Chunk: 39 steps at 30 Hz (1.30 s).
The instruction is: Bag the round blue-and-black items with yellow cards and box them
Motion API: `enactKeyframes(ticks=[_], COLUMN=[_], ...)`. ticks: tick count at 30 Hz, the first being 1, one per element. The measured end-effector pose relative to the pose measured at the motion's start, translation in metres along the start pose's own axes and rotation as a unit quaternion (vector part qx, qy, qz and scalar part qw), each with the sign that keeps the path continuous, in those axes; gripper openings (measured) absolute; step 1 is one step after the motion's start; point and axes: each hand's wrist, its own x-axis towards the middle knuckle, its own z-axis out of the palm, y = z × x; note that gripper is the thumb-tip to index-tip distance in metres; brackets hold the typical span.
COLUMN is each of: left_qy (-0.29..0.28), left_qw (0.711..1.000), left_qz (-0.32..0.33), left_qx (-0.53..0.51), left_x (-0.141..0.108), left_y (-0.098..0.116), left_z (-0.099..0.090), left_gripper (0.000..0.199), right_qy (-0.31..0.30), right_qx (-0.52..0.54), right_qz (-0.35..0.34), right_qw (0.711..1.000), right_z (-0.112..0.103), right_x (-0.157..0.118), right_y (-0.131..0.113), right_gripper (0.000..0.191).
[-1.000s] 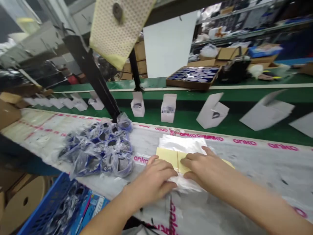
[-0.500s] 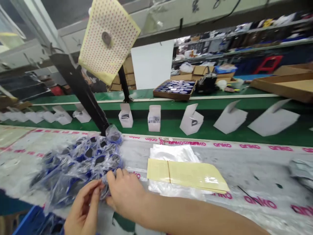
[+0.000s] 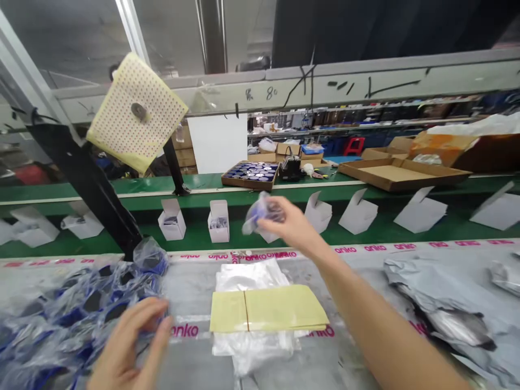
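Observation:
My right hand (image 3: pixel 286 219) is closed on a bagged blue item (image 3: pixel 257 213), wrapped in clear plastic and blurred. It is held up in front of a small open white box (image 3: pixel 268 236), which it partly hides. My left hand (image 3: pixel 132 344) is low at the left, its thumb and fingers apart and nothing seen between them. Just beside and behind that hand lies a pile of bagged blue items (image 3: pixel 91 303) with dark, rounded faces, each in clear plastic.
Open white boxes (image 3: pixel 219 222) line the green ledge. Yellow sheets (image 3: pixel 272 309) with a band lie over clear bags (image 3: pixel 252 276) on the table. A grey plastic bag (image 3: pixel 430 281) lies right. A black post (image 3: pixel 85 179) rises left; a dotted sheet (image 3: pixel 136 108) hangs there.
My right hand has left the pile and moved up and right with a bagged blue item. My left hand stays by the pile, its fingers now apart. The view has swung right.

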Motion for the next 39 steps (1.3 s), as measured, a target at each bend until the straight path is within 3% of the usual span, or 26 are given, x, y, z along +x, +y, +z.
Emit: enactKeyframes(ticks=[2,4,6,9,11,14,18,22,26,32,35,39], left_qy=[-0.116,-0.224,-0.288,-0.275,-0.257,-0.281,-0.306,-0.359,-0.392,-0.393,-0.402,-0.408], left_qw=[0.992,0.964,0.939,0.936,0.928,0.882,0.864,0.844,0.828,0.812,0.803,0.798], left_qz=[0.009,0.0,-0.06,-0.109,-0.116,-0.119,-0.125,-0.138,-0.16,-0.143,-0.138,-0.124], left_qx=[-0.055,-0.14,-0.178,-0.191,-0.243,-0.36,-0.379,-0.374,-0.367,-0.408,-0.418,-0.426], left_x=[0.016,0.038,0.061,0.089,0.102,0.113,0.126,0.14,0.143,0.136,0.137,0.139], left_y=[0.036,0.068,0.089,0.1,0.096,0.083,0.069,0.06,0.051,0.04,0.035,0.028], left_z=[0.042,0.096,0.156,0.235,0.273,0.304,0.304,0.281,0.263,0.257,0.257,0.258], left_gripper=[0.036,0.054,0.074,0.104,0.109,0.087,0.069,0.069,0.07,0.076,0.077,0.073], right_qy=[0.155,0.209,0.19,0.11,0.077,0.068,0.031,0.008,-0.01,0.005,-0.039,-0.088], right_qx=[-0.037,-0.076,-0.13,-0.218,-0.267,-0.309,-0.334,-0.339,-0.352,-0.412,-0.448,-0.472], right_qz=[-0.022,-0.044,-0.093,-0.175,-0.193,-0.195,-0.194,-0.186,-0.207,-0.201,-0.193,-0.184], right_qw=[0.987,0.974,0.969,0.954,0.941,0.929,0.922,0.922,0.913,0.889,0.872,0.858], right_z=[-0.022,-0.034,-0.036,-0.029,-0.023,-0.017,-0.016,-0.01,0.007,0.03,0.033,0.031], right_x=[0.023,0.039,0.048,0.053,0.055,0.054,0.049,0.044,0.043,0.038,0.033,0.027], right_y=[0.032,0.063,0.086,0.109,0.116,0.118,0.101,0.089,0.095,0.107,0.102,0.089], right_gripper=[0.055,0.057,0.054,0.048,0.047,0.046,0.022,0.007,0.003,0.014,0.01,0.027])
